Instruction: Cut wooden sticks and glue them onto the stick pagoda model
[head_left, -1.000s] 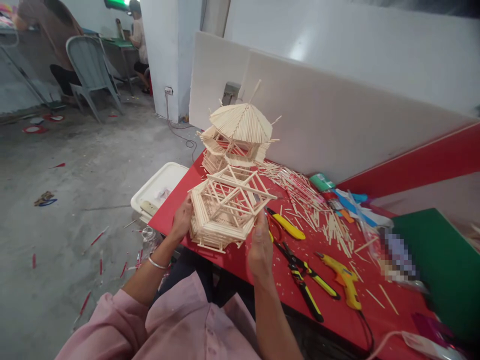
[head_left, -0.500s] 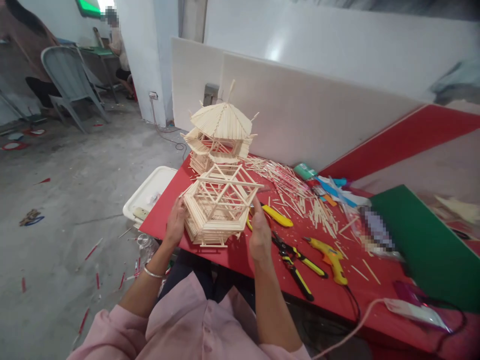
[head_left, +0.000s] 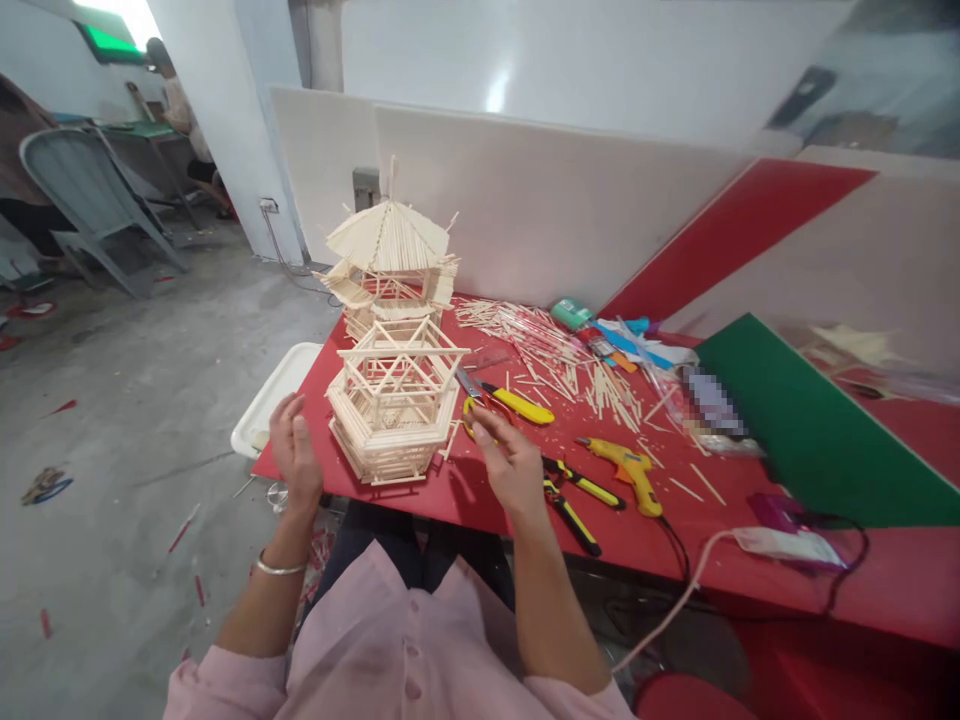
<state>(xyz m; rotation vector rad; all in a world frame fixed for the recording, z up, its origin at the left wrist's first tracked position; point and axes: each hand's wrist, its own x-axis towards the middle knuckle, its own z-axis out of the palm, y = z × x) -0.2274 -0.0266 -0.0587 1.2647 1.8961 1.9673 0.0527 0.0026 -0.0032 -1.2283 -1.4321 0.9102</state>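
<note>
A six-sided model frame of thin wooden sticks (head_left: 394, 440) stands on the red table (head_left: 469, 500) in front of me. My left hand (head_left: 298, 450) is held apart from its left side, fingers loosely curved, holding nothing. On the other side, my right hand (head_left: 510, 465) hovers over the table with fingers apart and nothing in them. Close beyond that hand lie a yellow utility knife (head_left: 517, 402) and black-and-yellow pliers (head_left: 574, 500). Behind the frame rises a stick pagoda model (head_left: 390, 245) with a pointed roof, its lower part hidden by the frame.
Loose sticks (head_left: 540, 350) are heaped at the table's back. A yellow glue gun (head_left: 630, 470) with a cord lies to the right, near a green board (head_left: 817, 440) and a white power strip (head_left: 787, 545). A white tray (head_left: 247, 430) sits at left; two people are farther off.
Both hands have let go of the stick frame and moved outward from it. The frame now rests on the table. My view has turned somewhat to the right.
</note>
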